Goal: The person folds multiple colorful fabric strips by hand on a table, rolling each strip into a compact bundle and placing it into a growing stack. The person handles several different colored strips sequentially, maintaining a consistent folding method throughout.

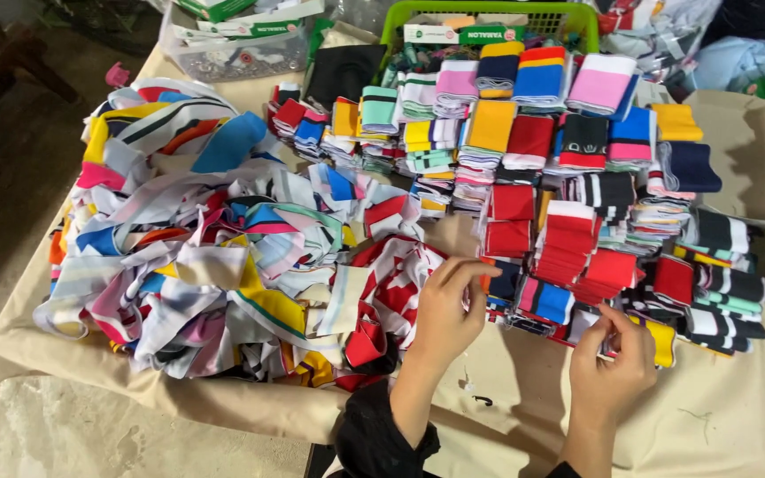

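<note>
My left hand [446,317] rests at the near edge of the folded stacks, fingers curled against a small blue and orange folded piece [499,281]. My right hand [614,358] pinches the edge of a folded strip beside a yellow piece [663,341] at the front of the stacks. Neat stacks of folded knit fabric pieces [568,168] in red, blue, yellow, pink and black cover the table's middle and right. A loose heap of tangled striped fabric strips [197,239] lies to the left of my hands.
The table is covered with a beige cloth [524,398]. A green plastic basket [489,18] and a clear bin [232,53] stand at the back. A cardboard box [745,142] sits at the right. Concrete floor lies to the left.
</note>
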